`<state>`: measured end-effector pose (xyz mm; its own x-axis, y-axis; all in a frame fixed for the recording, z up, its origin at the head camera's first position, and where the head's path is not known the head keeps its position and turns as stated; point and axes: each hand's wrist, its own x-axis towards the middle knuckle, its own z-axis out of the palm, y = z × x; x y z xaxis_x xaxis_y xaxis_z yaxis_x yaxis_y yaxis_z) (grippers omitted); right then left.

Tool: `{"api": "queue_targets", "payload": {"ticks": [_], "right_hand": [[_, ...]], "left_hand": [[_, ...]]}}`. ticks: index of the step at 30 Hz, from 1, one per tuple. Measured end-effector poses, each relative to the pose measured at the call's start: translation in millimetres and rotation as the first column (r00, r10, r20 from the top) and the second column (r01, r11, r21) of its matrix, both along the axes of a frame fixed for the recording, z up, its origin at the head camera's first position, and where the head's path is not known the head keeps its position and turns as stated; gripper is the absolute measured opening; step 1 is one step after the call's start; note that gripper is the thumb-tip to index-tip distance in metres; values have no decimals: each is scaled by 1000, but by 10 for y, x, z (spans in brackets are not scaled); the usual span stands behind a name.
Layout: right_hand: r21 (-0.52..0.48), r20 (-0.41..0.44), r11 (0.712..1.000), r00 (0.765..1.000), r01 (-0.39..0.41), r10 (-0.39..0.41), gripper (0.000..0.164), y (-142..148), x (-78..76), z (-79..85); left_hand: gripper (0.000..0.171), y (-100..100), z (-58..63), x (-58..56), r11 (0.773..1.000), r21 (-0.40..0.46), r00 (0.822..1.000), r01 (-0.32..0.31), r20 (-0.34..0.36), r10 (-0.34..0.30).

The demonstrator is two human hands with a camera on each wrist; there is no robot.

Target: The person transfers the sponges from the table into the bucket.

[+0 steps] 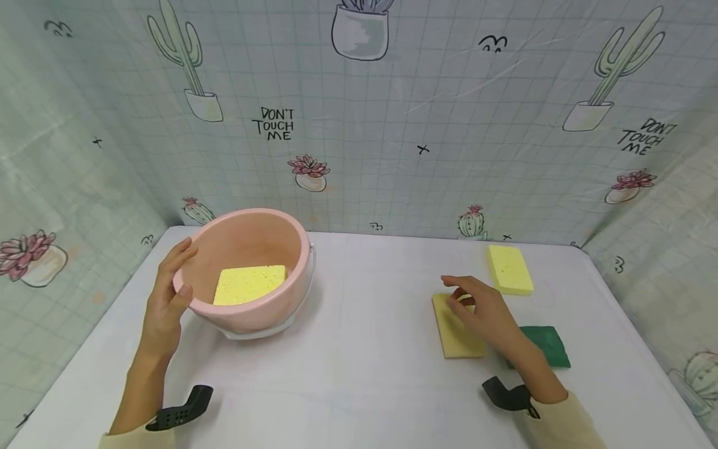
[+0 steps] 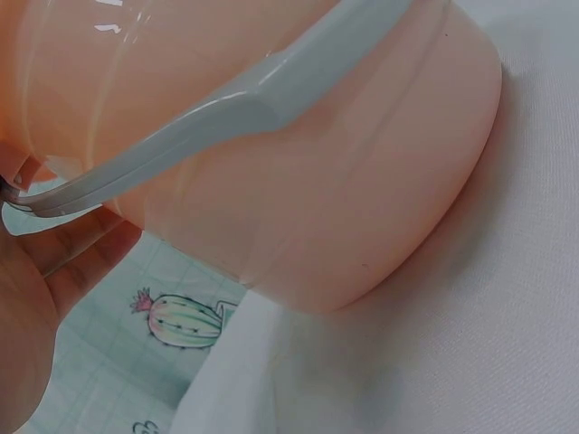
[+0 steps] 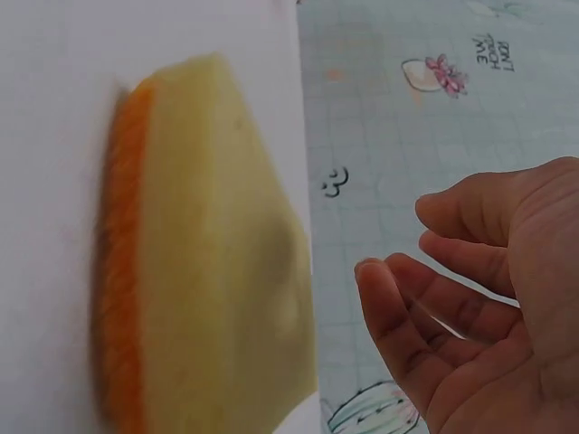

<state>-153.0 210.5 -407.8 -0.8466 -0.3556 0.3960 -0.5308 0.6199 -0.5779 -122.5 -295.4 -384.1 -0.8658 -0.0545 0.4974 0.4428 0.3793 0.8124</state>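
A pink bucket (image 1: pixel 255 319) leans toward me at the table's left, its white handle hanging down in front. My left hand (image 1: pixel 162 305) grips the left side of its rim, thumb toward the front. In the left wrist view, fingers (image 2: pixel 77 253) show behind the bucket wall. Inside the bucket lies a yellow sponge (image 1: pixel 249 285). My right hand (image 1: pixel 485 312) hovers over a dull yellow sponge (image 1: pixel 457 333), its fingers loosely bent and holding nothing. The right wrist view shows that sponge's orange underside layer (image 3: pixel 125 271), with the hand apart from it.
A bright yellow sponge (image 1: pixel 509 269) lies at the back right. Nearer, a green scouring pad (image 1: pixel 546 346) is partly covered by my right forearm. The white table (image 1: pixel 370 386) is enclosed by a cactus-printed curtain (image 1: pixel 359 125) at the back and sides.
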Motion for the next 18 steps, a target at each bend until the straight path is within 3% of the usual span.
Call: {"api": "queue_targets", "payload": {"ticks": [13, 18], "right_hand": [[53, 69, 997, 996, 51, -55, 48, 374, -38, -248], [37, 123, 999, 992, -8, 4, 53, 455, -69, -296]], "left_hand": [[54, 1, -22, -18, 1000, -1, 1000, -1, -3, 1], [54, -3, -26, -16, 1000, 3, 1000, -6, 1, 6]]}}
